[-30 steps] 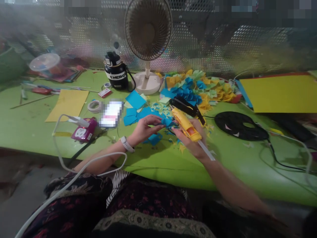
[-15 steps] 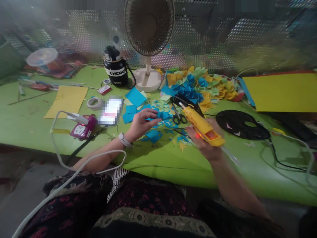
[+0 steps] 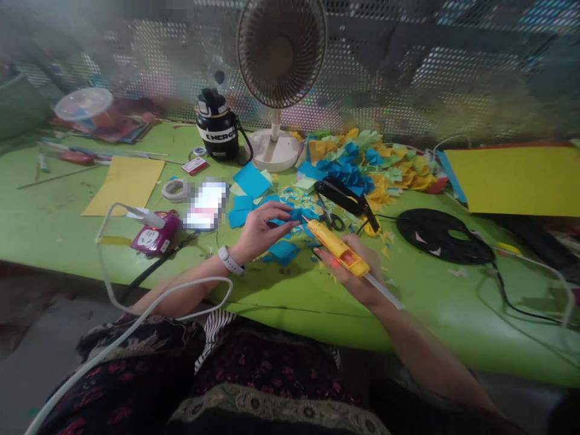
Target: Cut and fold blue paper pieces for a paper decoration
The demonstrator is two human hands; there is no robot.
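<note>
My left hand [image 3: 265, 228] pinches a small piece of blue paper [image 3: 296, 214] between thumb and fingers, just above the table. In my right hand [image 3: 351, 272] is a yellow hot glue gun [image 3: 338, 244], a clear glue stick [image 3: 385, 292] poking out of its back and a small red light glowing near the grip. The gun's nozzle points at the blue paper and is close to it; whether they touch I cannot tell. Blue squares [image 3: 284, 252] and cut scraps lie under and around my hands. Scissors [image 3: 334, 222] lie just beyond the glue gun.
Behind are a black stapler [image 3: 339, 196], a heap of folded papers [image 3: 371, 160], a fan [image 3: 274, 151] and a black bottle [image 3: 219, 136]. To the left lie a phone [image 3: 206, 205], tape [image 3: 176, 190] and a purple power socket [image 3: 156, 232]. A black palette-shaped board [image 3: 421, 232] sits right.
My right hand has brought the glue gun leftward and down, its nozzle now near the blue paper. My left hand keeps its pinch, almost unmoved. The view has shifted slightly.
</note>
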